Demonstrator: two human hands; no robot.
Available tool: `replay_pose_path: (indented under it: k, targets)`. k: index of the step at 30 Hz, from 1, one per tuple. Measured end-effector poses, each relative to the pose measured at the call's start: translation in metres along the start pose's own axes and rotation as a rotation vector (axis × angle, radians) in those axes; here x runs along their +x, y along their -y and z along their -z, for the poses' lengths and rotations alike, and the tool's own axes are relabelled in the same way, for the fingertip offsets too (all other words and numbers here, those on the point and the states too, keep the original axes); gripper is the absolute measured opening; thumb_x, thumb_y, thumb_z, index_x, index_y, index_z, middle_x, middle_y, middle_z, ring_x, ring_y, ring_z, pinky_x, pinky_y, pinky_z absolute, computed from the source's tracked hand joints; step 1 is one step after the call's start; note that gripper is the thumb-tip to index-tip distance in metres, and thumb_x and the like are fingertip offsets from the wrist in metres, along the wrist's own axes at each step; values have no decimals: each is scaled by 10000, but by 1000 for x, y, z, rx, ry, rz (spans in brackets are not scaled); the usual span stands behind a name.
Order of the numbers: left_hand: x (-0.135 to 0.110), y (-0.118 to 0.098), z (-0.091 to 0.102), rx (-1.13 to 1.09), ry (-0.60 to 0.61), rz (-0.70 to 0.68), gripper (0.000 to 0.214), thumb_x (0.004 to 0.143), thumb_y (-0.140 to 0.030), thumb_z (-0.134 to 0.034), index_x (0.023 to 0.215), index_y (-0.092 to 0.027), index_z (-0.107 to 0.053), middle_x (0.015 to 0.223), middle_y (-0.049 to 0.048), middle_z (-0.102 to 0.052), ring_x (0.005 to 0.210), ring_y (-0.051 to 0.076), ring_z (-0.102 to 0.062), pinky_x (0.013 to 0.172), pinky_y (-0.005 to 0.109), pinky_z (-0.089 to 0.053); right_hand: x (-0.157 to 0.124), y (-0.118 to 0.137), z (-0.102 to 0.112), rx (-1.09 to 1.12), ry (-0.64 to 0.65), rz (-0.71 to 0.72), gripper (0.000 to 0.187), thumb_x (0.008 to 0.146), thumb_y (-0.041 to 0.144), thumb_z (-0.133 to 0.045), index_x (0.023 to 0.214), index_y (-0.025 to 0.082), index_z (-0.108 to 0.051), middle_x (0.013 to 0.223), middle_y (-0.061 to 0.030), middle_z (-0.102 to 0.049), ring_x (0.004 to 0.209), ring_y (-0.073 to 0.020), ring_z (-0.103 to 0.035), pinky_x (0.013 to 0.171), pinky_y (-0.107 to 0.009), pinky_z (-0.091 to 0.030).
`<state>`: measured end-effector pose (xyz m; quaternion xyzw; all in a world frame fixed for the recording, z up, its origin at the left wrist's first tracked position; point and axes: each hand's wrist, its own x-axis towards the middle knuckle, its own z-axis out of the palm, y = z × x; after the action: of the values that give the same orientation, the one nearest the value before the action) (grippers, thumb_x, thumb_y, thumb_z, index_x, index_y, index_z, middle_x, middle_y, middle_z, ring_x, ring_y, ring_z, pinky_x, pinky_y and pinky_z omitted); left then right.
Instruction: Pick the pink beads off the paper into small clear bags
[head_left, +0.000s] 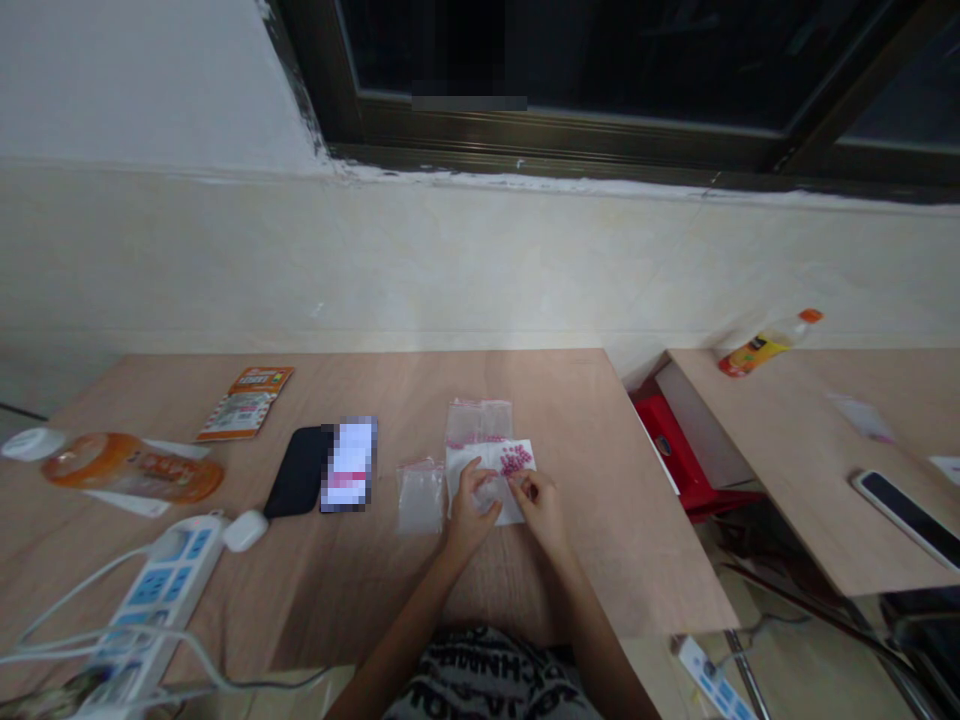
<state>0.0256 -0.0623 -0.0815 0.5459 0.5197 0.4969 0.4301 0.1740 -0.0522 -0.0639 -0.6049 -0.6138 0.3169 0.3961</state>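
A white sheet of paper (495, 462) lies on the wooden table (360, 580) with a small heap of pink beads (516, 459) at its far right corner. My left hand (471, 510) rests on the paper's near left part, fingers curled and pressing it down. My right hand (537, 500) sits at the paper's right edge just below the beads, fingertips pinched together on something too small to make out. A clear zip bag with pink beads (478, 422) lies just behind the paper. A second clear bag (421, 494) lies to the left of my left hand.
Left of the bags lie a phone (349, 464) beside a black case (297, 472), a white earbud case (244, 531), a power strip with cables (161, 590), an orange bottle on its side (131, 467) and an orange packet (246, 402). A second table (810, 470) at right holds a bottle (769, 344) and a phone (906, 516); a red stool (679, 450) stands between.
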Motion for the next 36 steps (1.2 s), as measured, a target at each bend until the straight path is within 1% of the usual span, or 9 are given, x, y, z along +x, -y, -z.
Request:
replay_pose_path:
  k: [3, 5, 7, 13, 17, 23, 27, 31, 36]
  targets:
    - [0, 0, 0, -13, -4, 1, 688, 690, -111, -617, 1317, -217, -352, 1094, 67, -645, 1052, 193, -613, 1001, 431, -456, -1, 6, -4, 37, 72, 19, 359, 873, 464, -522, 825, 168, -719, 560, 12, -545, 509, -133, -479, 527, -237, -373]
    - [0, 0, 0, -25, -4, 2, 684, 691, -115, -618, 1314, -216, -353, 1090, 67, -646, 1049, 192, -615, 1004, 430, -455, -1, 6, -4, 36, 96, 32, 359, 878, 459, -516, 812, 170, -719, 572, 5, -563, 516, -134, -487, 524, -234, -370]
    - [0, 1, 0, -26, 6, -1, 691, 686, -118, -622, 1314, -215, -351, 1093, 68, -645, 1048, 192, -615, 1006, 433, -454, 0, 3, -2, 6, 83, 32, 358, 879, 456, -513, 814, 170, -719, 572, 3, -566, 516, -134, -491, 528, -232, -368]
    - [0, 0, 1, -1, 1, 1, 679, 703, -145, -635, 1318, -221, -357, 1091, 66, -640, 1042, 190, -613, 1000, 426, -460, 8, -13, 11, -190, -52, 14, 350, 873, 436, -501, 871, 166, -725, 581, 4, -570, 545, -136, -514, 583, -236, -376]
    - [0, 0, 0, 5, 5, 5, 682, 710, -146, -638, 1323, -221, -349, 1099, 67, -639, 1039, 185, -607, 997, 419, -458, 14, -15, 14, -284, -90, 24, 332, 873, 411, -499, 873, 166, -723, 599, -4, -593, 577, -140, -536, 630, -243, -375]
    - [0, 5, 0, 3, 1, -10, 707, 691, -142, -647, 1323, -220, -340, 1091, 68, -649, 1024, 192, -611, 980, 423, -457, 18, -16, 12, -334, -81, 50, 305, 869, 400, -515, 830, 169, -710, 589, 4, -591, 567, -132, -528, 651, -241, -366]
    - [0, 5, 0, -8, -12, -14, 697, 693, -145, -652, 1321, -223, -358, 1083, 63, -655, 1021, 190, -615, 980, 416, -457, 16, -21, 12, -355, -64, 75, 283, 866, 384, -521, 855, 177, -714, 586, 8, -584, 580, -140, -535, 673, -248, -374]
    - [0, 3, -1, -14, -10, -17, 692, 699, -140, -645, 1322, -220, -356, 1093, 71, -650, 1020, 191, -614, 972, 417, -464, 12, -22, 12, -362, -25, 92, 277, 872, 361, -510, 886, 183, -722, 625, -6, -609, 612, -149, -549, 685, -253, -376]
    - [0, 3, -1, -11, -11, -13, 699, 692, -136, -649, 1321, -221, -357, 1090, 69, -648, 1019, 194, -614, 970, 417, -466, 9, -22, 13, -361, -9, 86, 269, 880, 342, -508, 895, 189, -729, 657, -11, -627, 639, -148, -555, 700, -256, -367]
